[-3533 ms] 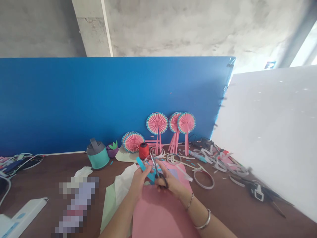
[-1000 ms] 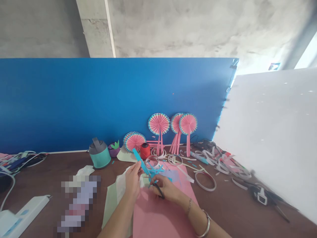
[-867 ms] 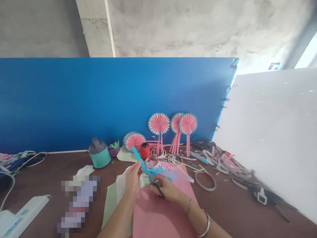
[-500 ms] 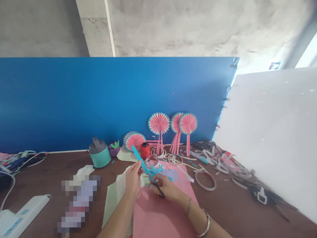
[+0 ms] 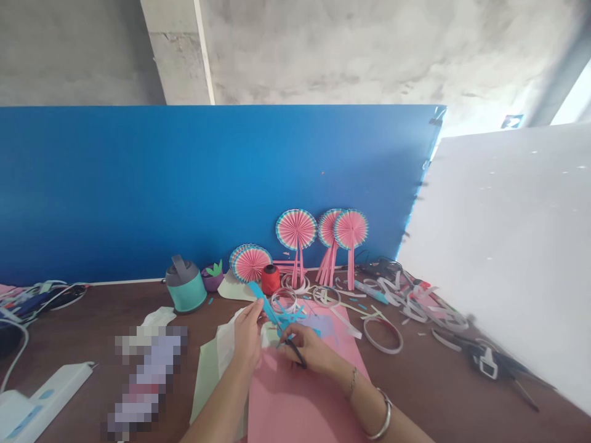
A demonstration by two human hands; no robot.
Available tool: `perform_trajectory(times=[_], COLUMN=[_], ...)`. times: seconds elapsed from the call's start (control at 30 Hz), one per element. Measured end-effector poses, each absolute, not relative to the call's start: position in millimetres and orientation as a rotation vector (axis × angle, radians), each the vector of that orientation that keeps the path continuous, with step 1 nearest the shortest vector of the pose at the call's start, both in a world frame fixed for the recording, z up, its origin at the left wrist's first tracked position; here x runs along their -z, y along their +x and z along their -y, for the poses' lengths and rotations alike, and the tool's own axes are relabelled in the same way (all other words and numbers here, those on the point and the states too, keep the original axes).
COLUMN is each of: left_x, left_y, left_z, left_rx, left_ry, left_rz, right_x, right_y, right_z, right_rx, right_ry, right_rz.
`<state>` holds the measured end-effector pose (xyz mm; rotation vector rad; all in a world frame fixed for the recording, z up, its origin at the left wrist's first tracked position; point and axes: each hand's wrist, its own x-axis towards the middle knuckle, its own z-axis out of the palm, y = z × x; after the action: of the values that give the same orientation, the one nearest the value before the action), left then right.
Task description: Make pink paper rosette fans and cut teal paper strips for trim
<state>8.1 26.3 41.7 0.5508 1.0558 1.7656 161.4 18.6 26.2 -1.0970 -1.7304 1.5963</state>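
Note:
My left hand (image 5: 246, 341) pinches a narrow blue paper strip (image 5: 262, 299) that slants up and away to the left. My right hand (image 5: 314, 352) is closed around black-handled scissors (image 5: 293, 351), whose blades meet the strip near its lower end. Both hands work low over a pink paper sheet (image 5: 300, 400) on the brown table (image 5: 438, 394). Small blue cut-offs (image 5: 295, 317) lie just beyond my fingers. A bangle and a thin bracelet sit on my right wrist.
Pink paper fans (image 5: 323, 237) lean on the blue partition (image 5: 184, 184). A teal cup (image 5: 185, 287), red thread spool (image 5: 270, 279), tape rings (image 5: 381, 335), paper scraps and cables crowd the table. A white board (image 5: 508, 246) stands at the right. Pale green paper (image 5: 207, 375) lies left of the pink sheet.
Over the last second the hands have barely shifted; the strip's far tip has dipped slightly. Since 3.5 s ago the scissors have come down from pointing upward to lying low over the pink sheet.

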Motion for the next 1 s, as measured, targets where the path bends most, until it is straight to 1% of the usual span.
perform_trajectory(times=[0.33,1.0], left_x=[-44.2,-45.3], left_y=[8.8,9.0], left_z=[-23.9,-23.6], left_rx=[-1.765,-1.768], left_ry=[0.563,0.557], left_rz=[-1.047,-1.048], right_x=[-23.4,-25.7], right_y=[162.0,162.1], right_z=[-18.9,-17.4], right_rx=[-1.560,-1.595], right_ry=[-1.102,-1.087], right_rz=[1.746,1.735])
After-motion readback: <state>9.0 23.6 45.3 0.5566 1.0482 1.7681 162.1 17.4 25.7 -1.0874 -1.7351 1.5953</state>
